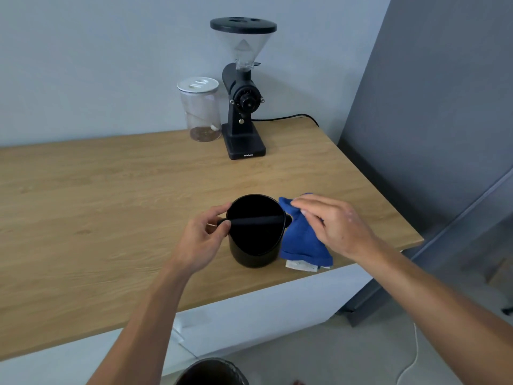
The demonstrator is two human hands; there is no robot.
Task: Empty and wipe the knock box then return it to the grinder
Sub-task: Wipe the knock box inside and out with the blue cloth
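Note:
A black round knock box (256, 247) with a bar across its mouth stands upright near the front edge of the wooden counter (111, 204). My left hand (204, 237) grips the left end of the bar and the rim. Right beside the box lies a blue cloth (301, 240) with a white label at its near end. My right hand (337, 226) rests on top of the cloth, fingers pinching its upper part. The black grinder (244, 107) with a clear hopper stands at the back of the counter.
A clear jar (201, 109) with a white lid and some coffee at the bottom stands left of the grinder. A grey tall cabinet (444, 120) rises on the right. A dark bin rim (213, 372) shows on the floor below the counter edge.

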